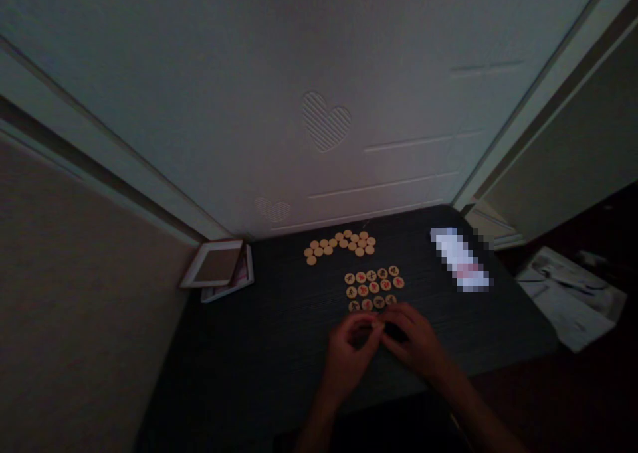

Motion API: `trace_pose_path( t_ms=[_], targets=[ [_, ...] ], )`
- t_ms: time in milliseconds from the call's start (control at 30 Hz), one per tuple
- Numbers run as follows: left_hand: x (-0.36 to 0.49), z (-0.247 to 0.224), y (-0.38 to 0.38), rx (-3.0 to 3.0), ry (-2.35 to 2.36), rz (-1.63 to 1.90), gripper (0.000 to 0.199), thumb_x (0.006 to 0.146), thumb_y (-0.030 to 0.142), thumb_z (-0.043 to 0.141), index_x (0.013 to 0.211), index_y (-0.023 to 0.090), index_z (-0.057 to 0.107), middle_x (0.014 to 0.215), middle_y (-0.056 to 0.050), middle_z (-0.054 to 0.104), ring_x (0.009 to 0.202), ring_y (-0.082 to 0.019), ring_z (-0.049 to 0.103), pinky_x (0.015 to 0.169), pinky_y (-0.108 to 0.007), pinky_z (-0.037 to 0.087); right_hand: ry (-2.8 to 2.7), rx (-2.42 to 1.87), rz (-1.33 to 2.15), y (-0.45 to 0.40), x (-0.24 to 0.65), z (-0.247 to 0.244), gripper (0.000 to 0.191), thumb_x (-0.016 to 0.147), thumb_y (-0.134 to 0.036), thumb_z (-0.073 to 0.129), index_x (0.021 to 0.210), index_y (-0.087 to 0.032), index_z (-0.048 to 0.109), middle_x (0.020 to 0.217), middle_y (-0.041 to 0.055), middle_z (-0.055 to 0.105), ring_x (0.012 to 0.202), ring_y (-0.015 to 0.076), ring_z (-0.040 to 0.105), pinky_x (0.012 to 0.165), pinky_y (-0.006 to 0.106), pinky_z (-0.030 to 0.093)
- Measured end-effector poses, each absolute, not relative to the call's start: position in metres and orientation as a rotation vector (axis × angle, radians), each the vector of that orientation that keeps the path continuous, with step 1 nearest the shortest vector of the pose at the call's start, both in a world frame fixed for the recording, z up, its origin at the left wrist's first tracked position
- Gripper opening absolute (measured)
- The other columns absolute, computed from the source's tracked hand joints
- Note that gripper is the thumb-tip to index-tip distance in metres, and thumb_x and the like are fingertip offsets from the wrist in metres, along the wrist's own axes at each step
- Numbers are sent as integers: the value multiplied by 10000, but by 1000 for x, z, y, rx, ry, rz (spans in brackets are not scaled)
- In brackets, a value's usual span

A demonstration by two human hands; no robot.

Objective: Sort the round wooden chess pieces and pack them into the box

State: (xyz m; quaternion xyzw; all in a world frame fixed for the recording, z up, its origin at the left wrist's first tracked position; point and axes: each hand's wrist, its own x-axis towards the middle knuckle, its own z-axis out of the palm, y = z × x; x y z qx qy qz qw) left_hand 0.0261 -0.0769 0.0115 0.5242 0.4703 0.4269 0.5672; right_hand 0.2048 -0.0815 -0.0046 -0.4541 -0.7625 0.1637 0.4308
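My left hand (347, 350) and my right hand (415, 342) meet over the near part of the dark table. Both are closed, with their fingertips together on a small round xiangqi piece (379, 325), mostly covered by the fingers. Just beyond them, xiangqi pieces with red and black characters (373, 287) lie face up in neat rows. The nearest row is partly hidden by my hands. Farther back, a loose group of plain-sided pale pieces (343, 243) lies with no characters showing.
Two stacked shallow boxes or trays (214, 265) sit at the table's left back corner. A blurred-out white object (461, 260) lies at the right. The table (269, 333) backs onto a pale panel with heart reliefs (326, 122). A white package (571, 297) is beyond the right edge.
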Motion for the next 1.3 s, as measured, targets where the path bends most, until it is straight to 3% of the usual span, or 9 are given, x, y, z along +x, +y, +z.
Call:
trace_pose_path(
  t_ms=[233,567,1067,1300],
  targets=[
    [25,14,-77,1285,1123,947,211,898,356,678,1040,203,704,1020,-65,780,954,-213,749,892,-333,606,-1929,-1137,433,-81,206,-12,157,954,-261,628,1105,-273,670,955,50,717,881,207,696,776,350,600],
    [26,10,-77,1231,1168,998,192,862,354,733,962,196,688,906,-46,777,862,-204,752,813,-307,607,-1979,-1136,426,-80,205,-12,138,963,-267,620,1092,-272,670,945,45,723,863,202,697,755,340,594],
    [30,6,-76,1244,1194,1061,182,886,346,712,955,185,663,867,-36,761,823,-177,736,766,-260,576,-1998,-1137,358,-84,204,-14,317,965,-261,638,1281,-267,631,994,62,733,876,207,691,786,354,594],
    [27,11,-74,1279,1194,1041,238,984,392,575,981,182,687,914,-47,764,843,-178,727,767,-254,564,-1929,-1156,385,-83,204,-11,374,955,-259,657,1327,-294,632,975,53,730,857,205,692,760,337,601]
  ],
)
